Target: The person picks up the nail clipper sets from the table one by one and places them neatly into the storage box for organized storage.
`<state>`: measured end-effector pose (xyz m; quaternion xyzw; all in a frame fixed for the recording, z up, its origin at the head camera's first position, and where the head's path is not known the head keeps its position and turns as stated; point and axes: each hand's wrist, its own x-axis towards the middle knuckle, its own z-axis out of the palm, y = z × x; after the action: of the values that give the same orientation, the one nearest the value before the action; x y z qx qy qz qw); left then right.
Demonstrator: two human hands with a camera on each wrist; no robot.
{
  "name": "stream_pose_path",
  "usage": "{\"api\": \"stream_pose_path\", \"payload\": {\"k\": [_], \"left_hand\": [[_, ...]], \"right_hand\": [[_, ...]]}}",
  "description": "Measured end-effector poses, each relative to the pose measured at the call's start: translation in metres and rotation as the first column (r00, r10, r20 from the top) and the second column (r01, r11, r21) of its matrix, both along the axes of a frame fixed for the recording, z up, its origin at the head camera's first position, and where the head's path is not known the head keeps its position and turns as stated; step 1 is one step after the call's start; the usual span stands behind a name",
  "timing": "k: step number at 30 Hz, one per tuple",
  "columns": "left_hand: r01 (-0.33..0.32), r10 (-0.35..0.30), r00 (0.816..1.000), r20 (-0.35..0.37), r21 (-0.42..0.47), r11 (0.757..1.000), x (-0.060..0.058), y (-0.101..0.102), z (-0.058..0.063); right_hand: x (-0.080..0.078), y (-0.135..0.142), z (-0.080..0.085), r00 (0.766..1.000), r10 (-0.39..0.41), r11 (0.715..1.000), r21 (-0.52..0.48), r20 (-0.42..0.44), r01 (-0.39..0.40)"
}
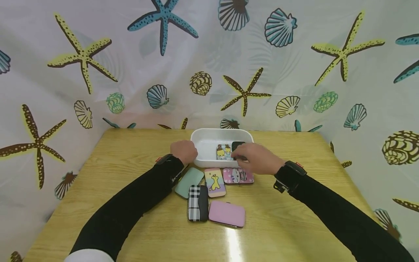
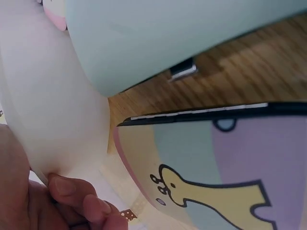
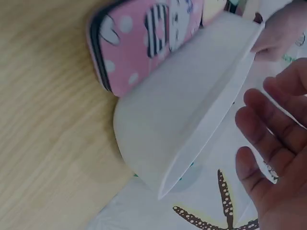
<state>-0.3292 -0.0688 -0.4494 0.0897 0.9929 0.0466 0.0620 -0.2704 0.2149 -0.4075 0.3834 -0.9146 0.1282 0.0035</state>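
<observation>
My left hand (image 1: 184, 151) pinches the left rim of a white plastic bin (image 1: 204, 163); in the left wrist view its thumb and fingers (image 2: 64, 187) are on the rim. Over the bin's right end is my right hand (image 1: 262, 159). The right wrist view shows its fingers (image 3: 252, 122) spread, loosely bent and holding nothing. Inside the bin lie a small flat case with cartoon figures (image 1: 223, 153) and a black case (image 1: 238, 143), partly hidden by the right hand. A pink dotted case (image 1: 234, 175) lies just in front of the bin, beside a giraffe case (image 1: 215, 182).
A mint-green case (image 1: 190, 182) lies by the left wrist. Nearer to me are a black-and-white plaid case (image 1: 194, 203) and a plain pink case (image 1: 227, 214), all on the wooden table (image 1: 288, 225). A curtain with starfish and shells (image 1: 183, 65) hangs behind the table.
</observation>
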Motion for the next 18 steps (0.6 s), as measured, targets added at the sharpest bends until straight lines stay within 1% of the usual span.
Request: {"api": "stream_pose_path", "payload": {"k": [2, 4, 6, 10, 13, 18], "left_hand": [[0.004, -0.004, 1.0, 0.003, -0.007, 1.0, 0.0, 0.001, 0.001], [0.006, -0.006, 1.0, 0.008, -0.014, 1.0, 0.001, 0.002, 0.002], [0.003, -0.003, 1.0, 0.015, -0.018, 1.0, 0.002, 0.001, 0.003], [0.004, -0.004, 1.0, 0.024, -0.014, 1.0, 0.003, 0.001, 0.004], [0.006, -0.005, 1.0, 0.028, -0.01, 1.0, 0.003, 0.001, 0.003], [0.008, -0.008, 1.0, 0.024, -0.008, 1.0, 0.004, 0.002, 0.002]], "right_hand": [[0.011, 0.003, -0.003, 0.999, 0.012, 1.0, 0.02, -0.039, -0.011], [0.02, 0.005, -0.009, 0.998, 0.037, 0.998, 0.051, -0.059, -0.034], [0.027, 0.006, -0.016, 0.995, 0.06, 0.994, 0.101, -0.075, -0.053], [0.035, 0.008, -0.033, 0.988, 0.112, 0.981, 0.173, -0.102, -0.093], [0.039, 0.007, -0.043, 0.984, 0.128, 0.977, 0.189, -0.123, -0.103], [0.046, 0.006, -0.055, 0.985, 0.107, 0.975, 0.207, -0.138, -0.077]]}}
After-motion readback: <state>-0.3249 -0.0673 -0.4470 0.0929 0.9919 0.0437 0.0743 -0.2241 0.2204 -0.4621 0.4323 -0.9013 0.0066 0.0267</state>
